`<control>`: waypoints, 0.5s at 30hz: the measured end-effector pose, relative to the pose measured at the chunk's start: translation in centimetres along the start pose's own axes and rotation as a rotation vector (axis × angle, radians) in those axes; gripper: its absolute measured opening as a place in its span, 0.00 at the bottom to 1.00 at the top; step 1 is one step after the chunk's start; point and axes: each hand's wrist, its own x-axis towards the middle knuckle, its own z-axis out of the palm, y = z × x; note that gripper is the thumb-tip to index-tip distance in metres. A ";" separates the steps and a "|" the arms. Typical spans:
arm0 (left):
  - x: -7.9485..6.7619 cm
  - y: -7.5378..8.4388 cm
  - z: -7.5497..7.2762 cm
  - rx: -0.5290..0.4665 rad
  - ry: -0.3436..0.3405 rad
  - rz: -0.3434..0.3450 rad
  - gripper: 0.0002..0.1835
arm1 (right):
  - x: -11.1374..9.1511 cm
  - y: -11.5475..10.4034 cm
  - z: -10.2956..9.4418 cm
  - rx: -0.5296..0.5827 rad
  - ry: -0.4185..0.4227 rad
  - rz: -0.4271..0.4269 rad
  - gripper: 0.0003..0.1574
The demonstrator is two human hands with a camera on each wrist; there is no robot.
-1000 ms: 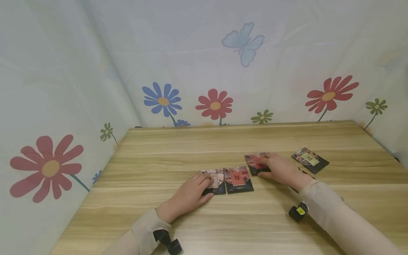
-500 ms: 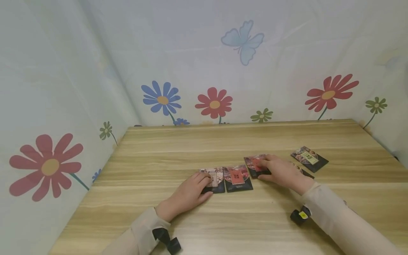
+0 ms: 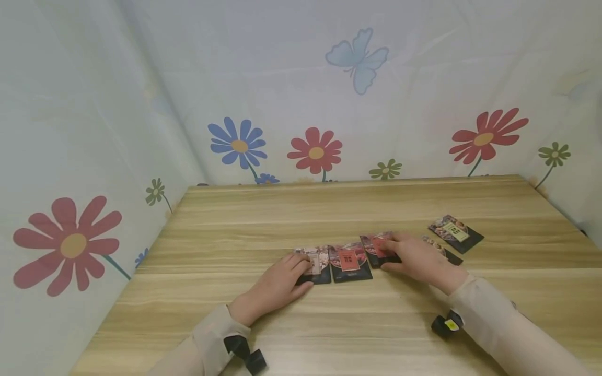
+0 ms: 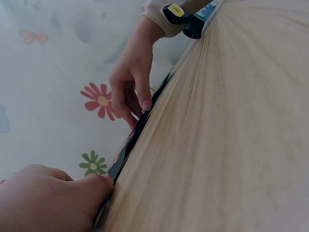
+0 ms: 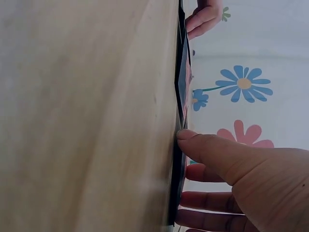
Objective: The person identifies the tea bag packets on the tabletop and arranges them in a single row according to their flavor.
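Observation:
In the head view, several flat dark food packets with printed pictures lie on the wooden table. My left hand (image 3: 277, 282) rests on the leftmost packet (image 3: 320, 263), which has a pale label; its fingers cover the left part. Beside that lies a red-labelled packet (image 3: 350, 262). My right hand (image 3: 416, 257) touches another red-labelled packet (image 3: 374, 245) just right of it and a little farther back. In the right wrist view, the thumb (image 5: 187, 135) meets this packet's edge while the extended fingers lie over its face. The hand hides its right part.
Beyond my right hand, a yellow-labelled packet (image 3: 455, 234) lies at an angle. Another packet (image 3: 452, 257) is partly hidden behind the right wrist. A flower-print curtain (image 3: 273, 94) encloses the back and sides of the wooden table (image 3: 263, 219).
My right hand has slid its red-labelled packet slightly toward me, closer to the row. More of the packet behind the wrist shows now. My left hand has stayed in place.

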 end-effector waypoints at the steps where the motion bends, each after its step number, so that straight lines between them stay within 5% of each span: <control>1: 0.0 0.0 0.0 0.001 0.001 0.000 0.20 | -0.1 0.0 0.0 -0.001 0.002 -0.003 0.32; 15: 0.0 -0.1 0.1 0.003 0.003 -0.002 0.20 | -1.0 -0.4 0.1 -0.026 0.042 -0.033 0.30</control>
